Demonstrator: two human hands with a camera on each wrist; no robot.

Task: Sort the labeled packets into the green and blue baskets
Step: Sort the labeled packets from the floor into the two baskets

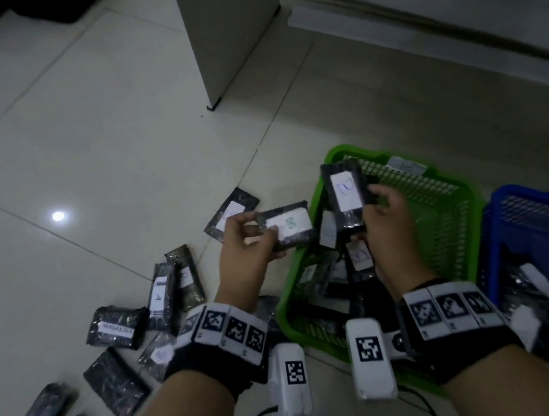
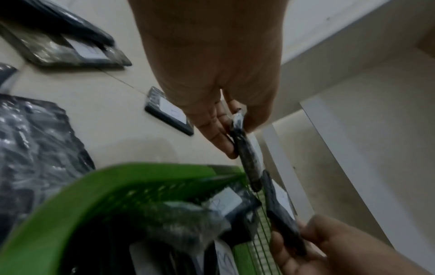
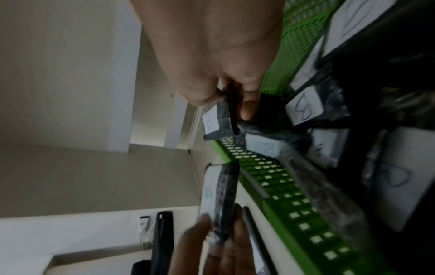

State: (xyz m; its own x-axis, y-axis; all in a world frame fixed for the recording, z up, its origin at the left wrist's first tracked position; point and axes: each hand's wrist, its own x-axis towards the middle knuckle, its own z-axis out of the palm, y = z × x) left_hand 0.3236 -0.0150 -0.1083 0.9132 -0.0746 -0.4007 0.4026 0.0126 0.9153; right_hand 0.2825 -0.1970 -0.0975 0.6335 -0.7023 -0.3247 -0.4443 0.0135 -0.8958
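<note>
My left hand (image 1: 248, 244) pinching 1 packet (image 1: 286, 225) just outside the green basket (image 1: 451, 223) rim, my right hand (image 1: 387, 216) gripping another packet (image 1: 346, 193) above that basket, blue basket (image 1: 538, 214) beside it, loose packets (image 1: 116, 326) on the floor (image 1: 90, 142), open tile beyond.

I'm over a pale glossy tile floor (image 1: 95, 131), lamp glare (image 1: 58, 216) at left. White cabinet (image 1: 231, 32) at top centre, white baseboard (image 1: 416, 20) across upper right. Dim light.
</note>
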